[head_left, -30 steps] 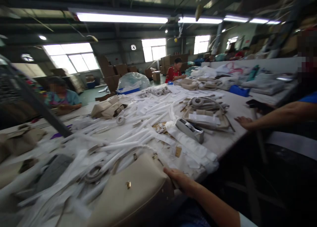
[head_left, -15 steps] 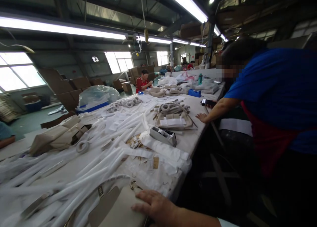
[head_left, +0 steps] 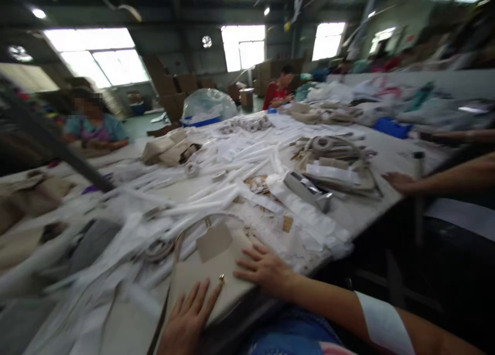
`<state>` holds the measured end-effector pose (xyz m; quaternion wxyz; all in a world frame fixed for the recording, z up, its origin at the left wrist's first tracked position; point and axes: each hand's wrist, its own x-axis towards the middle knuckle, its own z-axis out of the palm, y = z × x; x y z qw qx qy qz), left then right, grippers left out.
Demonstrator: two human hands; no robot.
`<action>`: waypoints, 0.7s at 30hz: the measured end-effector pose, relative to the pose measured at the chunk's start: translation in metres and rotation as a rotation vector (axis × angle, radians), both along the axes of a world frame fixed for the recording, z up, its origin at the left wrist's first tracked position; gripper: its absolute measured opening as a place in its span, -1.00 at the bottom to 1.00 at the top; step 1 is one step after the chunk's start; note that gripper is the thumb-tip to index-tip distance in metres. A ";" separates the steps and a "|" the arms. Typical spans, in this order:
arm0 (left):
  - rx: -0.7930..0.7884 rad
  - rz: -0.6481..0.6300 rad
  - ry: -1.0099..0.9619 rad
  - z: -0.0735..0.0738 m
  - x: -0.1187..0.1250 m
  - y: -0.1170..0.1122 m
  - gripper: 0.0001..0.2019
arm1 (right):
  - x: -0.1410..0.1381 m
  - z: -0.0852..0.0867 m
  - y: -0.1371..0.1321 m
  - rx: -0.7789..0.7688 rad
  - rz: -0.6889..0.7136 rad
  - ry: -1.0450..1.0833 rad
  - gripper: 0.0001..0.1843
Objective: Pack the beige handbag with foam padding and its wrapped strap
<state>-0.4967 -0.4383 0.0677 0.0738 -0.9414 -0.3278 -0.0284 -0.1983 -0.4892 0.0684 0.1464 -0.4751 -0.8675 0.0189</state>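
Note:
A beige handbag (head_left: 211,272) lies flat at the table's near edge, with a small gold clasp on its front and a flap or tag piece (head_left: 214,241) near its top. My left hand (head_left: 189,313) rests on its lower left part, fingers stretched out. On its right side lies my right hand (head_left: 263,267), fingers spread and flat. A thin strap curves around the bag's upper edge. Left of the bag sits a grey coiled strap (head_left: 158,249) among white wrapped strips (head_left: 201,205).
A tape dispenser (head_left: 307,190) stands beyond my right hand, before another beige bag (head_left: 336,164). A co-worker's hand (head_left: 400,182) rests on the table's right edge. Two people sit across the table, one in red (head_left: 276,92), one in teal (head_left: 96,128). A grey post (head_left: 54,133) slants at left.
The view has swung left and downward. My left hand has come into view on the bag, and more of the bag shows. My right hand still lies on its right side.

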 end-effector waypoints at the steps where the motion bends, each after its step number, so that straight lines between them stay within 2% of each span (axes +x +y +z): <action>1: 0.052 -0.029 -0.010 -0.007 -0.001 -0.004 -0.13 | 0.000 -0.013 -0.002 0.022 -0.018 0.033 -0.55; 4: 0.079 -0.026 -0.093 -0.020 -0.001 -0.017 -0.26 | 0.001 -0.043 -0.011 0.106 -0.049 0.107 -0.40; 6: 0.029 0.034 -0.146 -0.018 0.001 -0.024 -0.29 | 0.001 -0.046 -0.017 0.116 -0.053 0.126 -0.29; 8: -0.073 0.065 -0.151 -0.006 0.004 -0.027 -0.30 | 0.000 -0.034 -0.019 0.052 -0.046 0.109 -0.23; 11: -0.238 0.053 -0.094 0.020 0.010 -0.026 -0.27 | -0.006 0.001 -0.015 -0.099 -0.031 0.052 -0.23; 13: -0.288 0.043 -0.063 0.034 0.015 -0.023 -0.22 | -0.013 0.024 -0.009 -0.172 -0.017 0.016 -0.28; 15: -0.286 0.039 -0.053 0.041 0.020 -0.021 -0.21 | -0.021 0.037 -0.002 -0.221 0.010 -0.021 -0.27; 18: -0.229 0.044 -0.057 0.037 0.024 -0.022 -0.28 | -0.030 0.037 0.005 -0.244 0.049 -0.070 -0.22; 21: -0.131 0.049 -0.081 0.025 0.024 -0.026 -0.43 | -0.032 0.021 0.002 -0.189 0.045 -0.075 -0.27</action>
